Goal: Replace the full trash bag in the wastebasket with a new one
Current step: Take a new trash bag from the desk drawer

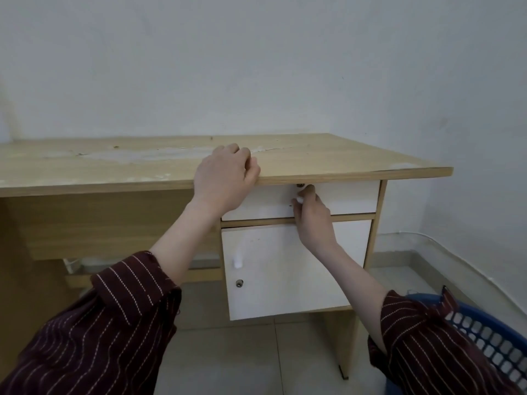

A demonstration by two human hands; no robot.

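**Both hands at the drawer, basket at the frame's lower right**

We are pinching the small white knob (299, 199) on the white drawer front (350, 198) with our right hand (312, 220), just right of the frame's centre; that grip is clenched on the knob, fingertips gathered around it. Just above the knob, a small round metal lock (300, 185) is sitting right under the counter's edge.

Our left hand (225, 178) is resting on the front edge of the counter (114, 166), left of the drawer. Its fingers are curling over onto the top while the thumb is lying along the edge, so this grip is closing on the counter edge itself.

Below the drawer, a white cabinet door (288, 269) is hanging with its own white knob (237, 263) and a second round lock (239, 283) near its left side. The door's lower edge is looking slightly tilted.

Both forearms are reaching up from dark striped sleeves (114, 323) filling the lower corners of the frame.

The blue wastebasket (490, 337), with its mesh wall, is standing on the tiled floor (242, 352) at the lower right, partly behind our right sleeve and right of the counter's leg. We cannot tell from here whether a bag is lining it. A pale wall (256, 67) is filling the upper half.
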